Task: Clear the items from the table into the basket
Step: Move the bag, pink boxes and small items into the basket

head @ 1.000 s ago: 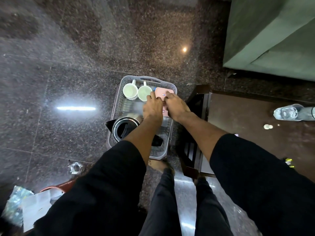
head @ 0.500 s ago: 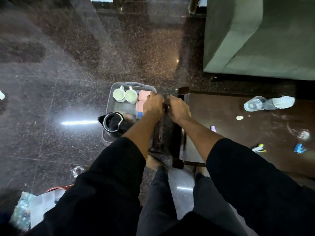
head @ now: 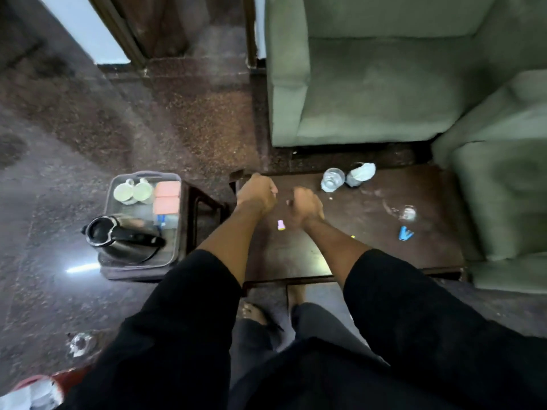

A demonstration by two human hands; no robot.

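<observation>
Both hands are over the left part of the dark wooden table (head: pixel 370 232), neither holding anything I can make out. Left hand (head: pixel 257 193) hangs above the far-left corner of the table, fingers curled under, apparently clenched on nothing. Right hand (head: pixel 306 206) is just right of it, fingers also curled in; blurry, can't tell if it touches the tabletop.

The grey plastic basket (head: pixel 109 202) sits on the floor just left of the table. Inside: two white cups (head: pixel 133 191) side by side at the far-left end, two pink boxes (head: pixel 167 198) stacked along the far-right side, a black electric kettle (head: pixel 121 236) filling the near half, lid open. Something blue and clear lies between the kettle and the boxes, too blurred to name.

On the table:
- small pink item (head: pixel 281 225) between the two wrists, near side of the hands
- clear plastic water bottle (head: pixel 333 179) lying at the far edge, a crumpled white wrapper (head: pixel 361 174) touching its right end
- clear glass (head: pixel 408 213) on the right part, hard to see
- small blue item (head: pixel 404 233) just near of the glass
- a tiny yellow bit by the right forearm

Green sofa (head: pixel 370 69) stands beyond the table, a second green seat (head: pixel 503 187) at its right end. Speckled dark stone floor (head: pixel 59 143) all around. The person wears black sleeves, bare feet by the table's near edge.
</observation>
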